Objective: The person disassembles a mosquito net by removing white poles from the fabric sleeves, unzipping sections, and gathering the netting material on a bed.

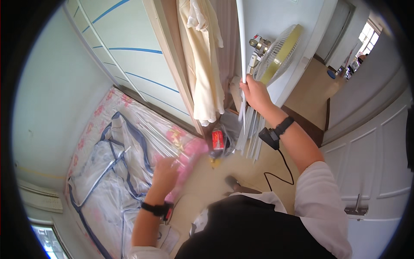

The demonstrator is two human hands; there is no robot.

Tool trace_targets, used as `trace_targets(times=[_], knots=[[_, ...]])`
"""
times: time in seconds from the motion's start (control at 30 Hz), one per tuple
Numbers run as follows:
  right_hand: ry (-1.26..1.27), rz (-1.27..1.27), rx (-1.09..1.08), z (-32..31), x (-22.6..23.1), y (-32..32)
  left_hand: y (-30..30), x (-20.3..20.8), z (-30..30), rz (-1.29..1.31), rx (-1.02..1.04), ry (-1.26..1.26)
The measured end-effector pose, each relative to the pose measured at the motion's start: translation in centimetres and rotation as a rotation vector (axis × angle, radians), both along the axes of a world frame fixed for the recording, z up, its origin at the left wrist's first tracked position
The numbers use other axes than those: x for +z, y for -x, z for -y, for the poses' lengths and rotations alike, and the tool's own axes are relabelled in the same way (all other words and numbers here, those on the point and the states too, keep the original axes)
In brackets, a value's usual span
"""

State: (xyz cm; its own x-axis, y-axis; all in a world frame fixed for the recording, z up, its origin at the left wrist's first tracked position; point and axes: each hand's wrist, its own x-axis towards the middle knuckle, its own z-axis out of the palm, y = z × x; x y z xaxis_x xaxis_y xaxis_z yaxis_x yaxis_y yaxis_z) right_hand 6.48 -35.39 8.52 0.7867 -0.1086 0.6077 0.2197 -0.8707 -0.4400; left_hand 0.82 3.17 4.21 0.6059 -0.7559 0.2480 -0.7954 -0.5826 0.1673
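My right hand (256, 91) is closed round a long, thin white pole (243, 39), which stands nearly upright in front of the wall and runs out of view at the top. Below that hand, several more white poles (254, 140) lean or lie in a bundle by the doorway. My left hand (165, 172) is over the edge of the bed, near a row of white poles (155, 137) lying on it. Motion smears its fingers, so I cannot make out whether they hold anything. Sheer white fabric with navy edging (116, 166) lies crumpled on the bed.
A floor-standing fan (280, 56) is just right of the upright pole. Cream cloth (200, 64) hangs beside the wardrobe doors (129, 56). A red package (217, 140) sits at the corner by the bed (97, 116). A white door (371, 159) is on the right.
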Motion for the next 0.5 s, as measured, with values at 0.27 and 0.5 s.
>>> trace_targets(times=[0.27,0.5], knots=[[-0.153,-0.101,-0.27,4.7,-12.9,-11.0,3.8,-7.3,-5.9,-0.211,0.37,0.0],[-0.261,-0.024,-0.382,8.5,-15.6,-22.9,4.6,-7.6,-5.5,-0.414,0.579,-0.25]])
